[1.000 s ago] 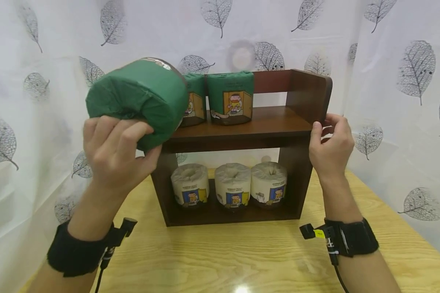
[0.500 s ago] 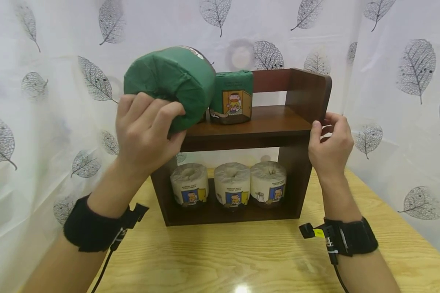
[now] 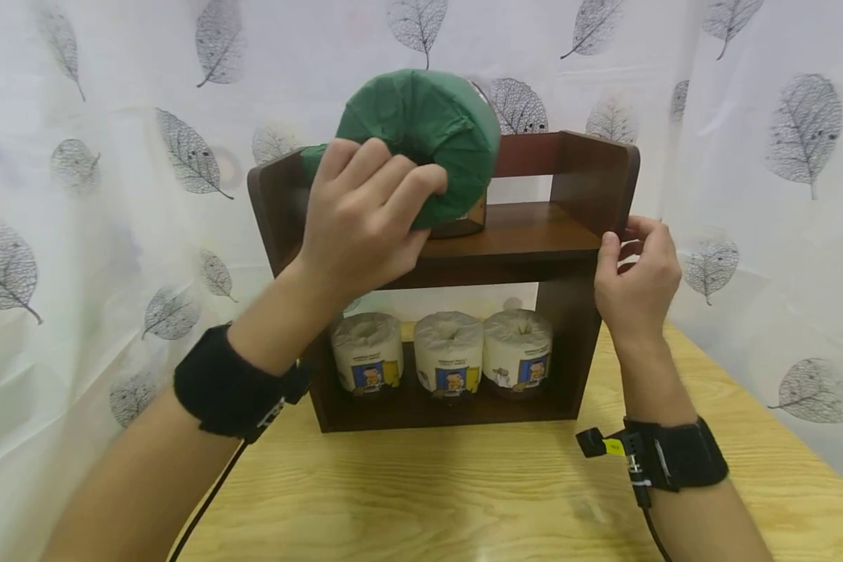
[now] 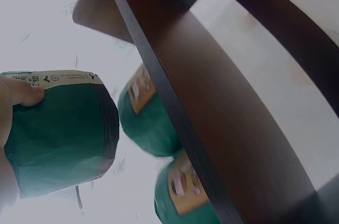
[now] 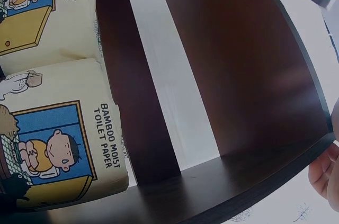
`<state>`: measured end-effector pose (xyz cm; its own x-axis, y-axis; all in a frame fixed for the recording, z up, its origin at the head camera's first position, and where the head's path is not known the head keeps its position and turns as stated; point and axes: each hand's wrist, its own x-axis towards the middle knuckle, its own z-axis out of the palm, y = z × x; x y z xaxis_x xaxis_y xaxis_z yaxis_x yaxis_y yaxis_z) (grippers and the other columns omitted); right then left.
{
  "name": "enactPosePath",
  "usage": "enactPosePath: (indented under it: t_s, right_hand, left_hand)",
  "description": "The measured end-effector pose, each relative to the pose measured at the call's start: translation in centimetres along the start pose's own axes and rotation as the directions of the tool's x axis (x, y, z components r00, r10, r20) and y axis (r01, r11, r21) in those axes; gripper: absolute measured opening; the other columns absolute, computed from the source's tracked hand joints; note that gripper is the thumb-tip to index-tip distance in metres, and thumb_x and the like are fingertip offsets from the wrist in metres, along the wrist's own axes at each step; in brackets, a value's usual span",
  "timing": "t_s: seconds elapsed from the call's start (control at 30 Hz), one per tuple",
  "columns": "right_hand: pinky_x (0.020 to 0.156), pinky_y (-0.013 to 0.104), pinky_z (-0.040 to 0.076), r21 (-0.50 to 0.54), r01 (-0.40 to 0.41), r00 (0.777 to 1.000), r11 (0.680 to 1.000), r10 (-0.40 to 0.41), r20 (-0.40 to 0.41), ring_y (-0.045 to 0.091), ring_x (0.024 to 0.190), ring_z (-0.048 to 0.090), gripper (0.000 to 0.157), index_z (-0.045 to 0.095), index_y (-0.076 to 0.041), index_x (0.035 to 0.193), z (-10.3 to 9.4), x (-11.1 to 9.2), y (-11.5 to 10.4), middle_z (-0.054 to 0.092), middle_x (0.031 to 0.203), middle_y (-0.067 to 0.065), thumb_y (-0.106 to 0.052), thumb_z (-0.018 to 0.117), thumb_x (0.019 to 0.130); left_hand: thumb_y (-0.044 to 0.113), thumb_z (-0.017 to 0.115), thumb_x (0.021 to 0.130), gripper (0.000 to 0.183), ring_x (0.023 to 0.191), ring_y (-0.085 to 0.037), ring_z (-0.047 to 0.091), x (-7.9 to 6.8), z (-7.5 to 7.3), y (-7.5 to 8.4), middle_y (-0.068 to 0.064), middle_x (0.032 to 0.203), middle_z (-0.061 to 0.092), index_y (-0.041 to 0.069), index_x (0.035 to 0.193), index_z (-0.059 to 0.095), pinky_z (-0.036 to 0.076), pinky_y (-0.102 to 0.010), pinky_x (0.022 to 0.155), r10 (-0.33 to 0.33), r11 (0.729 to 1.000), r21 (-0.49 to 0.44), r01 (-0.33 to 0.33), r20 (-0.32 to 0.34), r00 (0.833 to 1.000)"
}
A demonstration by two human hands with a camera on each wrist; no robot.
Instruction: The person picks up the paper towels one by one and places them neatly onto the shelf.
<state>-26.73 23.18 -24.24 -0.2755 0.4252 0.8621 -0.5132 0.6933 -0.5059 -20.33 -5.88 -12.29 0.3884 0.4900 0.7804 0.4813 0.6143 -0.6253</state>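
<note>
My left hand (image 3: 372, 215) holds a green-wrapped toilet paper roll (image 3: 435, 117) in the air before the upper tier, its end turned toward me and fingers at the core hole. In the left wrist view, that toilet paper roll (image 4: 63, 134) is apart from the two green rolls (image 4: 151, 123) standing on the dark wooden shelf (image 4: 222, 91). In the head view it hides most of them. My right hand (image 3: 638, 285) grips the right side panel of the shelf (image 3: 534, 226), thumb at its front edge and fingers behind.
Three cream toilet paper rolls (image 3: 449, 355) stand in a row on the lower tier. The shelf's upright side panels (image 3: 597, 176) flank the upper tier. A pale wooden table (image 3: 428, 484) supports the unit, with a leaf-patterned curtain (image 3: 745, 195) behind.
My left hand has carried the green toilet paper roll rightward and a little up, passing in front of the standing green rolls. My right hand has stayed at the shelf's side.
</note>
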Motion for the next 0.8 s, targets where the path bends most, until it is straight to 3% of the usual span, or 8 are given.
enactPosePath:
  t_s: [0.17, 0.33, 0.4, 0.5, 0.57, 0.63, 0.8]
  right_hand:
    - [0.059, 0.016, 0.039, 0.009, 0.012, 1.0, 1.0, -0.012, 0.005, 0.01, 0.072, 0.051, 0.031, 0.059, -0.005, 0.108, 0.3, -0.2, 0.2, 0.061, 0.093, 0.007, -0.026, 0.054, 0.086]
    - [0.059, 0.012, 0.035, 0.023, 0.059, 0.998, 0.998, -0.059, -0.021, 0.018, 0.071, 0.054, 0.028, 0.058, -0.001, 0.105, 0.4, 0.0, -0.3, 0.061, 0.092, 0.013, -0.021, 0.054, 0.086]
    - [0.058, 0.011, 0.034, 0.027, 0.068, 0.997, 0.997, -0.067, -0.028, 0.019, 0.07, 0.054, 0.027, 0.058, 0.001, 0.105, 0.3, 0.0, -0.5, 0.061, 0.091, 0.015, -0.018, 0.055, 0.086]
    - [0.058, 0.011, 0.035, 0.02, 0.054, 0.998, 0.998, -0.054, -0.025, 0.015, 0.07, 0.053, 0.027, 0.058, -0.001, 0.105, 0.2, 0.1, -0.4, 0.061, 0.091, 0.013, -0.019, 0.054, 0.086]
    - [0.058, 0.013, 0.036, 0.011, 0.044, 0.999, 0.999, -0.043, -0.016, 0.012, 0.07, 0.052, 0.028, 0.058, -0.002, 0.106, 0.1, 0.2, 0.0, 0.062, 0.092, 0.01, -0.021, 0.054, 0.086]
    - [0.059, 0.013, 0.038, 0.007, 0.033, 0.999, 0.999, -0.033, -0.009, 0.009, 0.071, 0.052, 0.029, 0.058, -0.004, 0.107, 0.0, 0.1, 0.1, 0.062, 0.092, 0.008, -0.023, 0.053, 0.086]
    - [0.058, 0.013, 0.038, 0.021, 0.054, 0.998, 0.998, -0.053, -0.014, 0.01, 0.07, 0.052, 0.028, 0.058, -0.004, 0.107, 0.1, 0.1, 0.3, 0.061, 0.092, 0.008, -0.023, 0.054, 0.086]
  left_hand:
    - [0.0, 0.041, 0.078, 0.024, 0.071, -0.025, 0.047, 1.1, 1.8, 1.1, -0.004, 0.07, 0.058, 0.009, 0.091, 0.06, 0.038, -0.041, 0.067, 0.037, 0.999, -0.02, -0.037, 0.018, 0.999]
    - [0.006, 0.042, 0.082, 0.019, 0.068, -0.026, 0.045, 2.9, 3.3, 2.0, -0.004, 0.066, 0.055, 0.008, 0.095, 0.057, 0.036, -0.041, 0.066, 0.026, 0.996, -0.085, -0.023, 0.041, 0.999]
    - [0.011, 0.042, 0.085, 0.018, 0.069, -0.025, 0.046, 3.6, 3.9, 2.2, -0.003, 0.067, 0.056, 0.008, 0.098, 0.056, 0.035, -0.041, 0.067, 0.016, 0.995, -0.097, -0.008, 0.079, 0.997]
    - [0.016, 0.042, 0.086, 0.023, 0.073, -0.024, 0.046, 4.4, 4.9, 2.4, -0.002, 0.071, 0.058, 0.009, 0.104, 0.054, 0.035, -0.04, 0.07, 0.0, 0.996, -0.085, 0.017, 0.191, 0.982]
    - [0.015, 0.041, 0.084, 0.027, 0.076, -0.023, 0.046, 4.8, 5.6, 2.6, 0.0, 0.073, 0.059, 0.011, 0.108, 0.052, 0.033, -0.039, 0.073, -0.016, 0.996, -0.076, 0.04, 0.292, 0.956]
    - [0.013, 0.038, 0.082, 0.031, 0.077, -0.023, 0.044, 5.2, 6.2, 2.7, 0.0, 0.074, 0.059, 0.012, 0.111, 0.05, 0.032, -0.038, 0.073, -0.031, 0.997, -0.052, 0.056, 0.394, 0.918]
    - [0.011, 0.034, 0.077, 0.043, 0.08, -0.022, 0.044, 6.2, 7.7, 2.8, 0.001, 0.076, 0.057, 0.013, 0.119, 0.043, 0.03, -0.036, 0.074, -0.044, 0.999, 0.04, 0.026, 0.597, 0.801]
